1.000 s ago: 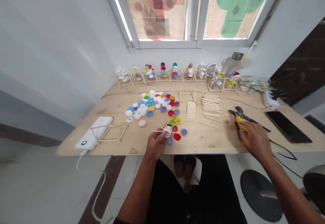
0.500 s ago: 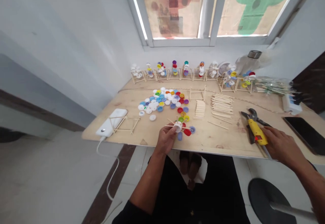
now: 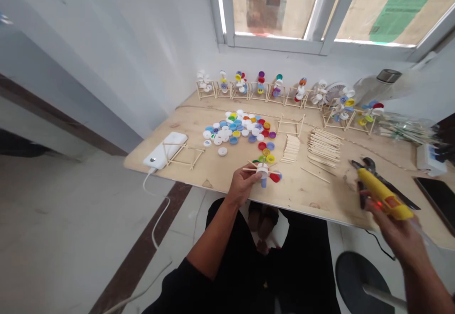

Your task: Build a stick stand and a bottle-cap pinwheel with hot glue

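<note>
Pinched in my left hand (image 3: 242, 184) is a small wheel (image 3: 262, 170) with a white cap hub, wooden sticks sticking out, and red and blue caps on some of them. My right hand (image 3: 394, 231) is wrapped round a yellow glue gun (image 3: 384, 194) with a red light, its nozzle pointing up and left over the table's right part. Bottle caps (image 3: 232, 126) of many colours lie loose beyond the wheel. Two groups of wooden sticks, a small one (image 3: 291, 149) and a larger pile (image 3: 324, 147), lie to the right of the caps.
Stick frames with cap wheels (image 3: 261, 86) line the wall. A bare stick frame (image 3: 290, 126) stands behind the small sticks; another (image 3: 183, 156) touches a white power bank (image 3: 165, 150). Dark-handled pliers (image 3: 398, 193), a phone (image 3: 439, 202) and a bottle (image 3: 386, 84) are at the right.
My right hand has closed round the glue gun and lifted it off the table, away from the pliers. The view has shifted; my left hand still holds the wheel, which is now turned differently.
</note>
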`<action>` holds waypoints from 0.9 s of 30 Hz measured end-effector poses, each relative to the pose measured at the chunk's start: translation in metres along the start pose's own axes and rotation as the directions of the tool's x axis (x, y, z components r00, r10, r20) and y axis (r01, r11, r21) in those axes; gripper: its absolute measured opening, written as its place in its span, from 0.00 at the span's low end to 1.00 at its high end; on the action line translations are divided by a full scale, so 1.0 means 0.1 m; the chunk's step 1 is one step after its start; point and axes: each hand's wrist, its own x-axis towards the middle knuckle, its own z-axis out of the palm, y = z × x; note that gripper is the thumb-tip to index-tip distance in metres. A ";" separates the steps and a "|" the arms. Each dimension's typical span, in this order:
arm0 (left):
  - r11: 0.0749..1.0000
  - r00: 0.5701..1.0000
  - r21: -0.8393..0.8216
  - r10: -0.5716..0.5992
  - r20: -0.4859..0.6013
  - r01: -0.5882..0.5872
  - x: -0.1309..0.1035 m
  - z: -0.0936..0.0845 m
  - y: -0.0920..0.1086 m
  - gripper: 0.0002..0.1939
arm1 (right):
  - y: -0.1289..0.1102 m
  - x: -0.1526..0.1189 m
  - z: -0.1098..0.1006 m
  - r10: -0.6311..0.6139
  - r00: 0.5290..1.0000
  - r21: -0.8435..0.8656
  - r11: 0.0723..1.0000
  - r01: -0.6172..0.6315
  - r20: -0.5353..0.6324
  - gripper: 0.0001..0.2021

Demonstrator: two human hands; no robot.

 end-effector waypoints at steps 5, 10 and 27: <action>1.000 0.999 -0.019 0.013 -0.029 -0.013 -0.01 -0.02 -0.02 0.15 | -0.75 -0.19 0.33 -0.004 0.958 0.276 0.958 -0.079 0.288 0.17; 1.000 0.999 0.010 0.002 -0.035 -0.002 -0.01 -0.03 -0.02 0.17 | -1.14 -0.34 0.57 -0.121 0.933 0.409 0.912 -0.031 0.339 0.11; 0.997 0.999 0.072 0.010 -0.048 -0.006 -0.02 -0.04 -0.02 0.19 | -1.31 -0.42 0.80 -0.235 0.950 0.182 0.963 0.199 0.206 0.11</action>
